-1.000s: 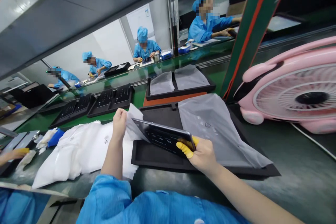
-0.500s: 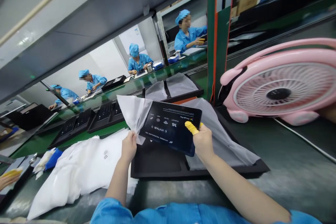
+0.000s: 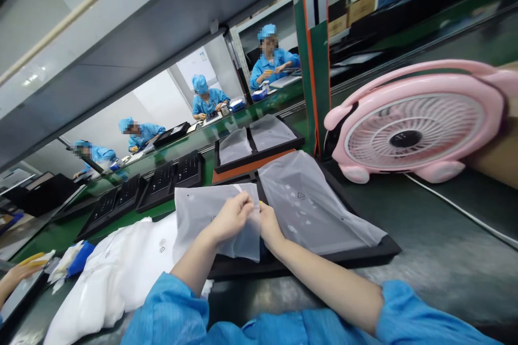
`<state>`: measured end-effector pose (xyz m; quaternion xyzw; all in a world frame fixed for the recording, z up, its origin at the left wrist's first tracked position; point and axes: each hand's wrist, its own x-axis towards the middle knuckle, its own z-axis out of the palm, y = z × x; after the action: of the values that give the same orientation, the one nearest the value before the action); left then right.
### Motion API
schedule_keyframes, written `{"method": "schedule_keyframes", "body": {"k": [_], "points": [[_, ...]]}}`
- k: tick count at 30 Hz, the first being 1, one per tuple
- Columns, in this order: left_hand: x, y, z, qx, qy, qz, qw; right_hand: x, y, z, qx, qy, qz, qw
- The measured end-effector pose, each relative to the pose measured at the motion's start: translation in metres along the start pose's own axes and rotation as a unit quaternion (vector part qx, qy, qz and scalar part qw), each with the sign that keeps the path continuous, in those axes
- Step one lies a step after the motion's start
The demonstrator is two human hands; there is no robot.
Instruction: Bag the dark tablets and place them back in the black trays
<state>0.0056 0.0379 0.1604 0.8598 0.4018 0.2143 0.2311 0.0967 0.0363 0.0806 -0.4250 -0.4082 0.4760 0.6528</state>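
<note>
Left hand [image 3: 232, 215] pinched shut on a translucent bag [image 3: 198, 213], fingers bunched near its right edge, over the left part of the near black tray [image 3: 382, 250]. Right hand [image 3: 270, 226] is at that same edge, fingertips mostly behind the film; can't tell how closed it is or what it has. Bit of yellow shows at its fingers. Bag is held up above the tray, hanging flat-ish; contents can't be made out through the film.

Everything else relative to that tray: another filled bag [image 3: 311, 210] lies in its right side, print showing through. Stack of white bags [image 3: 125, 264] just left of it. Straight behind: second black tray [image 3: 279, 145] with two bagged pieces, orange board [image 3: 251, 164] in front of that. Back-left: black trays with dark tablets [image 3: 159, 178]. Right: pink fan [image 3: 413, 124]. Far left: co-worker's hand [image 3: 16, 277], yellow on the fingers.
</note>
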Motion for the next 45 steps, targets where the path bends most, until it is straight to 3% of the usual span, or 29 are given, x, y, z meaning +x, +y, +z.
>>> {"method": "schedule_keyframes", "body": {"k": [3, 5, 7, 8, 9, 11, 13, 17, 20, 23, 26, 29, 32, 34, 36, 38, 40, 41, 43, 44, 45], "points": [[-0.01, 0.003, -0.003, 0.011, -0.021, -0.009, 1.0, 0.009, -0.011, 0.002, -0.016, -0.007, -0.006, 1.0], [-0.01, 0.001, -0.024, 0.03, 0.071, 0.006, 0.997, 0.017, -0.026, 0.001, -0.042, -0.026, -0.015, 0.999], [-0.005, -0.004, -0.054, 0.068, 0.205, 0.018, 0.976, 0.027, -0.047, 0.001, -0.09, -0.068, -0.04, 0.993], [-0.003, -0.007, -0.069, 0.085, 0.239, 0.008, 0.967, 0.033, -0.059, 0.001, -0.121, -0.094, -0.061, 0.986], [-0.001, -0.01, -0.082, 0.089, 0.232, -0.014, 0.969, 0.04, -0.071, 0.001, -0.152, -0.124, -0.085, 0.977], [-0.001, -0.018, -0.097, 0.041, 0.151, -0.075, 0.985, 0.055, -0.095, 0.0, -0.194, -0.197, -0.132, 0.952], [-0.006, -0.028, -0.096, -0.061, 0.124, -0.117, 0.983, 0.073, -0.114, -0.006, -0.209, -0.284, -0.155, 0.923], [-0.02, -0.06, -0.065, -0.251, 0.303, -0.147, 0.908, 0.107, -0.139, -0.024, -0.328, -0.419, -0.132, 0.836], [-0.025, -0.089, -0.042, -0.313, 0.345, -0.182, 0.866, 0.129, -0.159, -0.025, -0.464, -0.391, -0.188, 0.772], [-0.026, -0.108, -0.029, -0.353, 0.335, -0.199, 0.85, 0.147, -0.176, -0.003, -0.504, -0.323, -0.3, 0.743], [-0.023, -0.114, -0.022, -0.383, 0.304, -0.2, 0.849, 0.149, -0.17, 0.035, -0.483, -0.282, -0.323, 0.763], [-0.021, -0.112, -0.02, -0.396, 0.284, -0.2, 0.85, 0.134, -0.133, 0.076, -0.46, -0.34, -0.226, 0.788], [-0.024, -0.112, -0.018, -0.402, 0.271, -0.193, 0.853, 0.127, -0.1, 0.11, -0.43, -0.369, -0.193, 0.801], [-0.026, -0.118, -0.014, -0.404, 0.242, -0.208, 0.857, 0.136, -0.101, 0.124, -0.398, -0.33, -0.202, 0.832], [-0.026, -0.126, -0.008, -0.397, 0.201, -0.236, 0.864, 0.153, -0.117, 0.128, -0.363, -0.255, -0.208, 0.872], [-0.025, -0.133, -0.003, -0.337, 0.173, -0.262, 0.888, 0.166, -0.139, 0.115, -0.311, -0.171, -0.223, 0.908], [-0.028, -0.135, -0.003, -0.217, 0.196, -0.27, 0.917, 0.16, -0.154, 0.08, -0.253, -0.13, -0.255, 0.924], [-0.034, -0.134, -0.005, -0.151, 0.229, -0.266, 0.924, 0.146, -0.156, 0.053, -0.246, -0.14, -0.269, 0.921], [-0.055, -0.131, -0.012, -0.055, 0.312, -0.266, 0.911, 0.101, -0.145, -0.014, -0.31, -0.156, -0.275, 0.897], [-0.07, -0.129, -0.014, 0.003, 0.35, -0.281, 0.894, 0.072, -0.132, -0.052, -0.351, -0.12, -0.269, 0.889], [-0.086, -0.128, -0.014, 0.044, 0.354, -0.32, 0.877, 0.043, -0.115, -0.09, -0.383, -0.043, -0.25, 0.888]]}}
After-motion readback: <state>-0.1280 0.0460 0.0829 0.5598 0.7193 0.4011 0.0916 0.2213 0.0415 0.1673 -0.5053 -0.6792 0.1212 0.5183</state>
